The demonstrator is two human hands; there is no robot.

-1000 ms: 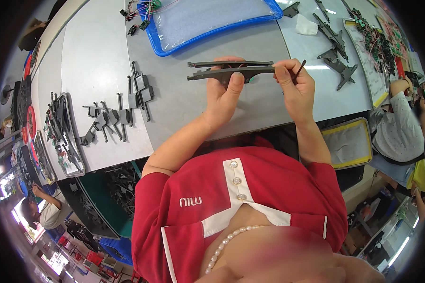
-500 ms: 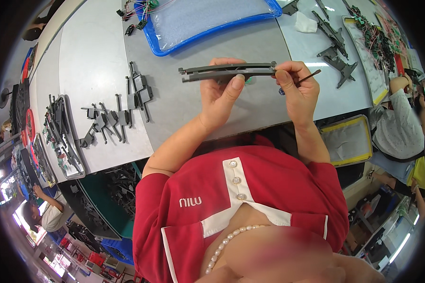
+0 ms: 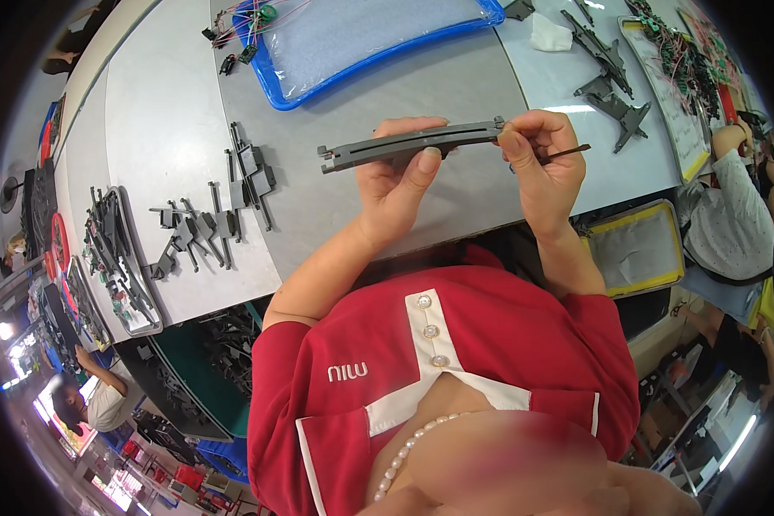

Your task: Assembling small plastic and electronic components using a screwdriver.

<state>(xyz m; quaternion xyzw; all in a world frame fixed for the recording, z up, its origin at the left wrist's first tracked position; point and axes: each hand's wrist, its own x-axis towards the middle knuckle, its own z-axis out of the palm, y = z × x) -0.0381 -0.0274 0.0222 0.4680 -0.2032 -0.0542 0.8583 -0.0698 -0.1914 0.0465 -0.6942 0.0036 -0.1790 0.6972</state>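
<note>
A long, narrow dark grey plastic part (image 3: 365, 153) is held level above the table, made of two slim strips lying against each other. My left hand (image 3: 394, 187) is closed around its middle, thumb on the near side and fingers behind. At the part's right end my right hand (image 3: 542, 176) pinches with thumb and fingertips. A thin dark rod-like tool (image 3: 568, 153) is tucked in the right hand and sticks out to the right; its kind is unclear. Fingers hide the underside and the right tip of the part.
A blue-rimmed tray (image 3: 281, 96) lined with clear plastic lies ahead, wired green boards beside it. Similar grey parts (image 3: 189, 225) lie at left near a filled tray (image 3: 156, 320). More grey parts (image 3: 619, 116) and a wire-filled tray (image 3: 692, 168) are at right, near another person (image 3: 722, 215).
The gap between the part's two strips has narrowed, and its left end has dropped slightly. Both hands keep their hold. The view has shifted a little.
</note>
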